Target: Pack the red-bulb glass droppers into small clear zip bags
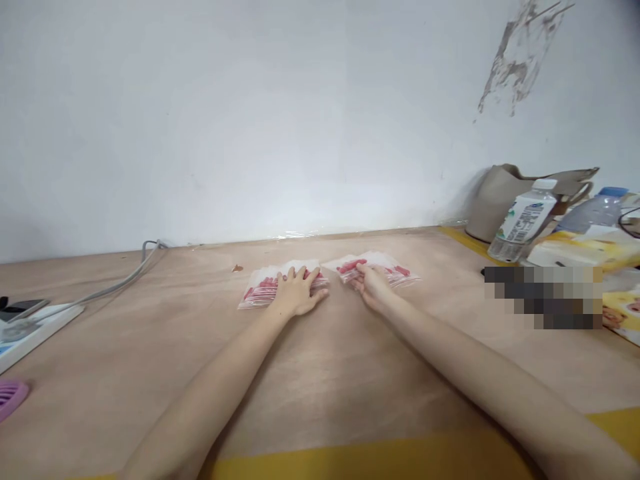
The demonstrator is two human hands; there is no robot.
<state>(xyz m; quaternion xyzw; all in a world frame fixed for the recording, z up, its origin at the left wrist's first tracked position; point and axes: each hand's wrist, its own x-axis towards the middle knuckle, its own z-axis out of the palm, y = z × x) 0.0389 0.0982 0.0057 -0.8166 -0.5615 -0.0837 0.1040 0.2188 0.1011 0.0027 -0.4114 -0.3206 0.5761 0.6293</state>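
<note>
Two piles of small clear plastic bags with red contents lie side by side on the tabletop, toward the wall. My left hand rests flat with fingers spread on the left pile of bags. My right hand is at the left end of the right pile of bags, thumb and fingers pinched on a plastic bag with red contents. What exactly the red things inside are is too small to make out.
At the right stand a beige bag, a clear bottle with a white cap and a blue-capped bottle, beside yellow packaging. A grey cable runs to a white tray-like object at left. A purple item lies at the left edge.
</note>
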